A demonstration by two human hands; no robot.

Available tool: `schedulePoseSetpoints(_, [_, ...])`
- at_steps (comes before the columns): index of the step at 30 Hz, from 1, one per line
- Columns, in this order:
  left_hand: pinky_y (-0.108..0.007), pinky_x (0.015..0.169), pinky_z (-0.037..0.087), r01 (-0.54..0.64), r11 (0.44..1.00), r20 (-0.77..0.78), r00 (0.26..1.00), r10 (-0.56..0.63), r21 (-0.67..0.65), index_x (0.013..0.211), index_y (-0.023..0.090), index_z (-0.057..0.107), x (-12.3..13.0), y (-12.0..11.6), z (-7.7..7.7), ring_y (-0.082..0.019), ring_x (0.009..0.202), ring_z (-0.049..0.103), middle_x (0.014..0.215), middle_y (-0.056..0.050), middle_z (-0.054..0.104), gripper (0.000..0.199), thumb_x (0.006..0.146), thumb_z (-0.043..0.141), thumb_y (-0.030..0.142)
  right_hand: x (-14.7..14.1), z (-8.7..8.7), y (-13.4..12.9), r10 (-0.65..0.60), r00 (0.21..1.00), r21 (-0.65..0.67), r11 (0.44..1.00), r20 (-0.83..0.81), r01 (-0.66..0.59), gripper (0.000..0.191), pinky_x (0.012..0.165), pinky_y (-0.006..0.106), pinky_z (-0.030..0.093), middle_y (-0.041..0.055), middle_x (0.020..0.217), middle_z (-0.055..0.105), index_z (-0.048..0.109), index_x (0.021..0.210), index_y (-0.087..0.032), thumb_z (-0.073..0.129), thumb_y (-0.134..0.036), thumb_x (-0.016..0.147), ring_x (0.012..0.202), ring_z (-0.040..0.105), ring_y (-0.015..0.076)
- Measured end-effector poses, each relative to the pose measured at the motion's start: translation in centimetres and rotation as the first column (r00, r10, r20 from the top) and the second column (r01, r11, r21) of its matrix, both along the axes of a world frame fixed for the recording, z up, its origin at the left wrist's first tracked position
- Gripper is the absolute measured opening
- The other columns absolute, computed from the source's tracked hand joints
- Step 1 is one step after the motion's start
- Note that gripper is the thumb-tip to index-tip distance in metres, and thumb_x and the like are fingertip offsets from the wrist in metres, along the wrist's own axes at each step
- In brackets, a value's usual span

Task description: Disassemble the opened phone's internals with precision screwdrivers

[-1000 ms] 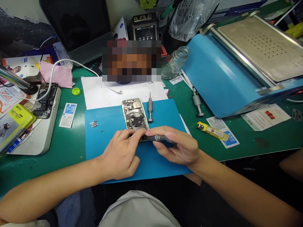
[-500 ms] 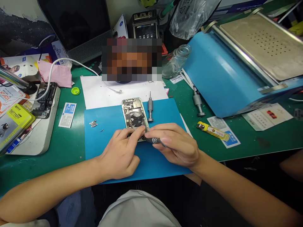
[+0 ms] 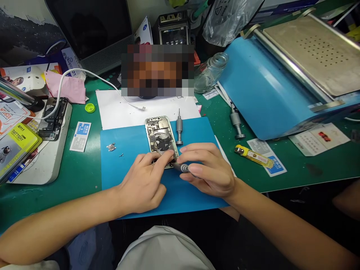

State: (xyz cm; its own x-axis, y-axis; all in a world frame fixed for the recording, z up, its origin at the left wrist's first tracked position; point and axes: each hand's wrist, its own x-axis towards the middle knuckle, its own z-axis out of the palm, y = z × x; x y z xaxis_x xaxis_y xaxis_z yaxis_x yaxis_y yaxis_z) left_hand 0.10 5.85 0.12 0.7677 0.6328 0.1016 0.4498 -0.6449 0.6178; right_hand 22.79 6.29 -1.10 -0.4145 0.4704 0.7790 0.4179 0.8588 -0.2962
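Observation:
An opened phone [image 3: 162,137] with bare inner parts lies on a blue mat [image 3: 126,142]. My left hand [image 3: 147,178] is closed on its lower end, with the index finger pressed across the inside. Beside it, my right hand [image 3: 209,170] holds a grey screwdriver [image 3: 184,168] between thumb and fingers, some of them lifted. The screwdriver slants toward the phone's lower right corner; its tip is hidden. Another grey screwdriver [image 3: 179,129] lies right of the phone. A small metal part [image 3: 111,147] and tiny screws [image 3: 121,155] lie to the left on the mat.
White paper [image 3: 112,107] and a cable end [image 3: 143,108] are behind the mat. On the right are a yellow cutter [image 3: 253,156], a third screwdriver [image 3: 237,122] and a large blue machine [image 3: 258,90]. A white box [image 3: 60,153] bears another opened phone [image 3: 52,120] at left.
The fingers of my right hand have loosened and lifted slightly around the screwdriver. My left hand and the phone stay almost where they were.

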Motion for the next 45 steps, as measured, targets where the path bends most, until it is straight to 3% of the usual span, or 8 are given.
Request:
schedulePoseSetpoints(5, [-0.047, 0.1, 0.042, -0.005, 1.0, -0.032, 0.999, 0.004, -0.024, 0.155, 0.011, 0.023, 0.1, 0.1, 0.2, -0.032, 0.127, 0.049, 0.12, -0.015, 0.068, 0.073, 0.085, 0.041, 0.015, -0.1, 0.2, 0.1, 0.042, 0.999, 0.004, 0.999, -0.001, -0.042, 0.05, 0.086, 0.041, 0.066, 0.0128, 0.104, 0.077, 0.046, 0.146, -0.015, 0.053, -0.009, 0.097, 0.108, 0.072, 0.0246])
schedulePoseSetpoints(10, [-0.048, 0.101, 0.041, -0.01, 0.999, -0.03, 1.0, 0.009, -0.035, 0.155, 0.012, 0.024, 0.1, 0.1, 0.2, -0.032, 0.128, 0.049, 0.121, -0.015, 0.068, 0.072, 0.085, 0.042, 0.016, 0.0, 0.1, 0.2, 0.013, 0.999, -0.029, 0.999, -0.036, -0.014, 0.048, 0.081, 0.039, 0.065, 0.0052, 0.091, 0.075, 0.05, 0.145, -0.024, 0.057, -0.016, 0.098, 0.09, 0.071, 0.0207])
schedulePoseSetpoints(17, [-0.046, 0.099, 0.042, -0.006, 1.0, -0.024, 1.0, 0.006, -0.028, 0.153, 0.011, 0.029, 0.1, 0.1, 0.3, -0.031, 0.126, 0.049, 0.113, -0.013, 0.069, 0.07, 0.084, 0.042, 0.015, 0.1, 0.3, 0.3, 0.032, 0.999, -0.067, 0.997, -0.027, -0.034, 0.048, 0.085, 0.043, 0.067, 0.0048, 0.102, 0.079, 0.048, 0.144, -0.028, 0.053, -0.012, 0.1, 0.099, 0.075, 0.0211])
schedulePoseSetpoints(27, [-0.046, 0.097, 0.038, -0.021, 1.0, -0.038, 0.999, 0.02, -0.016, 0.153, 0.011, 0.035, 0.2, 0.1, 0.3, -0.031, 0.126, 0.05, 0.118, -0.015, 0.069, 0.07, 0.084, 0.044, 0.016, 0.2, 0.1, 0.3, 0.079, 0.996, -0.053, 0.995, -0.036, -0.081, 0.053, 0.084, 0.045, 0.065, 0.0114, 0.102, 0.074, 0.047, 0.147, -0.018, 0.055, -0.009, 0.096, 0.097, 0.072, 0.0236])
schedulePoseSetpoints(31, [-0.045, 0.097, 0.037, -0.02, 0.999, -0.04, 0.999, 0.019, -0.033, 0.153, 0.008, 0.036, 0.3, 0.2, 0.5, -0.031, 0.125, 0.05, 0.104, -0.012, 0.071, 0.07, 0.083, 0.043, 0.016, 0.1, 0.3, 0.3, 0.085, 0.995, -0.049, 0.995, -0.047, -0.087, 0.061, 0.086, 0.042, 0.066, 0.0109, 0.101, 0.077, 0.044, 0.151, -0.017, 0.058, -0.004, 0.093, 0.097, 0.075, 0.0223])
schedulePoseSetpoints(35, [-0.046, 0.095, 0.035, -0.042, 0.999, -0.038, 0.998, 0.041, -0.028, 0.151, 0.013, 0.038, 0.3, 0.1, 0.5, -0.031, 0.124, 0.051, 0.103, -0.011, 0.072, 0.068, 0.084, 0.044, 0.016, 0.1, 0.2, 0.0, 0.055, 0.998, -0.033, 0.998, -0.036, -0.056, 0.062, 0.079, 0.041, 0.067, 0.0096, 0.094, 0.077, 0.042, 0.154, -0.018, 0.06, -0.007, 0.095, 0.087, 0.076, 0.0219])
schedulePoseSetpoints(40, [-0.042, 0.092, 0.037, -0.114, 0.993, 0.071, 0.991, 0.111, 0.036, 0.141, 0.016, 0.046, 0.1, 0.1, 0.7, -0.026, 0.116, 0.055, 0.13, -0.011, 0.066, 0.055, 0.086, 0.047, 0.015, 0.7, 0.1, -0.7, -0.044, 0.993, 0.059, 0.997, -0.105, 0.051, 0.068, 0.067, 0.033, 0.069, 0.0062, 0.095, 0.08, 0.036, 0.159, -0.024, 0.059, -0.009, 0.096, 0.079, 0.077, 0.0188])
schedulePoseSetpoints(45, [-0.036, 0.065, 0.03, -0.087, 0.931, 0.062, 0.996, 0.07, 0.355, 0.125, 0.013, 0.059, -0.1, -0.2, 0.8, -0.021, 0.075, 0.05, 0.084, -0.004, 0.065, 0.034, 0.094, 0.049, 0.018, 1.3, -0.2, -0.2, -0.282, 0.931, -0.002, 0.957, -0.229, 0.29, 0.069, 0.061, 0.033, 0.067, 0.0055, 0.094, 0.079, 0.036, 0.16, -0.028, 0.063, -0.018, 0.097, 0.075, 0.077, 0.02])
